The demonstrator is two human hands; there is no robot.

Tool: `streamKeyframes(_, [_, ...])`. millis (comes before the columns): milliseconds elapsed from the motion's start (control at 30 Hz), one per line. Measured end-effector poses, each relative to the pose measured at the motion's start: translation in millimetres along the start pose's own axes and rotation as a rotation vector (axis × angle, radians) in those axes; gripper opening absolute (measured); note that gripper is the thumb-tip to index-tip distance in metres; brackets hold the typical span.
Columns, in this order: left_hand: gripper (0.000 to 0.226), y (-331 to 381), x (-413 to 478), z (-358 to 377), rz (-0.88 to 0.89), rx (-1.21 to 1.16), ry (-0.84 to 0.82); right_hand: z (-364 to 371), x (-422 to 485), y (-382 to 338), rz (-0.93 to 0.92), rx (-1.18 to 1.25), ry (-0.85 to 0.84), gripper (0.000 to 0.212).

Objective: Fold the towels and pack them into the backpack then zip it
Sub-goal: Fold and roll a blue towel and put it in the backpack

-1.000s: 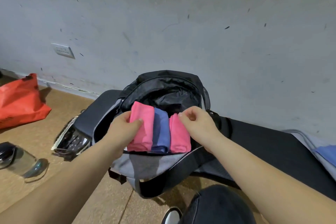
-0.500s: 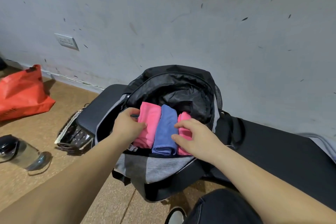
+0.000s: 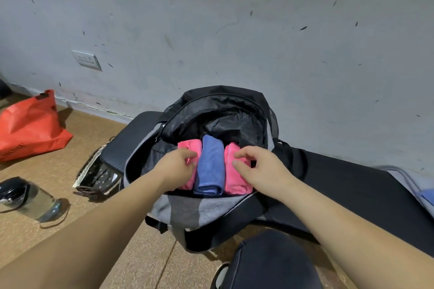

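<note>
A black and grey backpack [image 3: 187,209] lies open on the floor against the wall. Three folded towels stand side by side in its mouth: a pink towel [image 3: 190,145] on the left, a blue towel [image 3: 210,164] in the middle, and a second pink towel [image 3: 234,183] on the right. My left hand [image 3: 173,166] lies over the left pink towel with its fingertips curled onto it by the blue one. My right hand [image 3: 260,166] rests on the right pink towel, fingers loosely bent, thumb and forefinger apart. The lower parts of the towels are hidden inside the bag.
A red bag [image 3: 30,129] lies at the far left by the wall. A clear water bottle [image 3: 30,197] lies on its side. A patterned pouch [image 3: 98,173] sits left of the backpack. A black mat [image 3: 352,195] runs to the right. My knee [image 3: 270,260] is below.
The towels have gone lower into the backpack's mouth. My right hand has let go of its pinch on the right pink towel and now lies on top of it.
</note>
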State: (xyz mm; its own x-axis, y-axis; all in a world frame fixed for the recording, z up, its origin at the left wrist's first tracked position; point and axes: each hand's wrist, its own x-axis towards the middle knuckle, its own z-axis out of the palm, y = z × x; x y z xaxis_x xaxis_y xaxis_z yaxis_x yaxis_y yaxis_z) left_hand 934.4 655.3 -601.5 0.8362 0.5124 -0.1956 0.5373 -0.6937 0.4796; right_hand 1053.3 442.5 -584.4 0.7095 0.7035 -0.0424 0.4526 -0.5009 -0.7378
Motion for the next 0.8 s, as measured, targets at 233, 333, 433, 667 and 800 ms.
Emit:
streamKeyframes(233, [0.024,93,-29,15,0.320,-0.133,0.290,-57,-40,10,0.042,-0.014,0.049,0.012])
streamKeyframes(333, [0.016,151,-40,39,0.403,-0.263,0.282,-88,-64,32,0.108,-0.025,0.097,0.016])
streamKeyframes(433, [0.017,205,-48,68,0.449,-0.327,0.123,-117,-88,63,0.170,-0.033,0.124,0.020])
streamKeyframes(667, [0.012,302,-54,146,0.413,-0.504,-0.159,-185,-131,146,0.388,-0.023,0.122,0.025])
streamKeyframes(800, [0.011,320,-56,181,0.368,-0.504,-0.258,-214,-158,201,0.571,-0.101,0.212,0.026])
